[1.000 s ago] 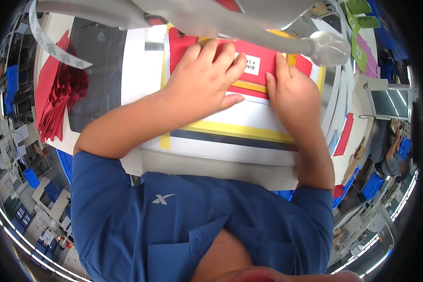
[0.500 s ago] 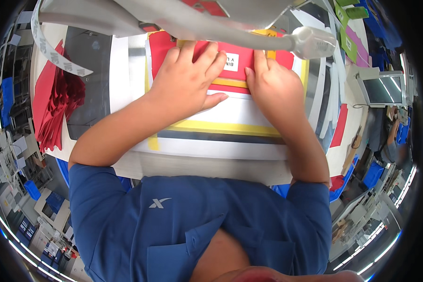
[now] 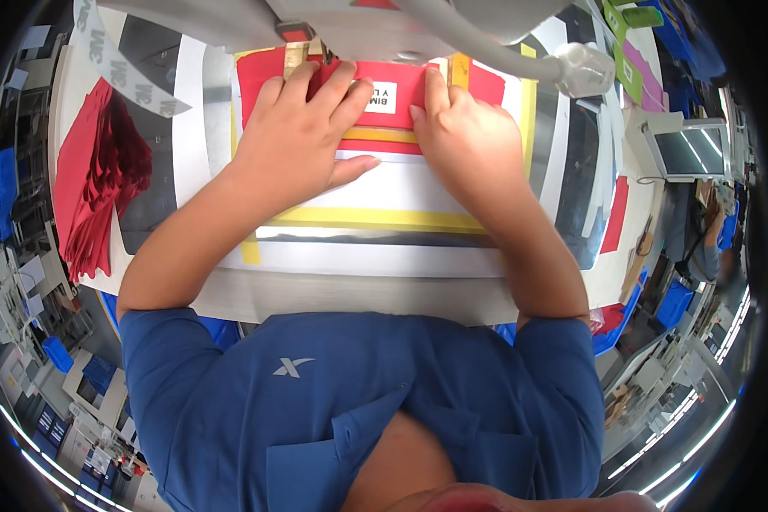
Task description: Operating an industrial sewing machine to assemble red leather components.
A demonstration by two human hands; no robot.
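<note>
My left hand lies spread on the left part of a red fabric piece, thumb stretched toward the middle. On the right part, my right hand presses with its index finger extended and thumb beside it. Between the hands a white printed label shows on the fabric. A yellow strip crosses the fabric below the label. Everything rests on a white template sheet edged with yellow tape. Close above my left fingertips is the grey machine head, which hides the fabric's far edge.
Left of the sheet stands a pile of folded red fabric. A pale flexible lamp neck with a clear end reaches over the sheet. White tape hangs at upper left. A grey screen, scissors and green pieces are to the right.
The template sheet and red fabric have slid left under the machine head, both hands moving along with them. The hands keep nearly the same pose on the fabric.
</note>
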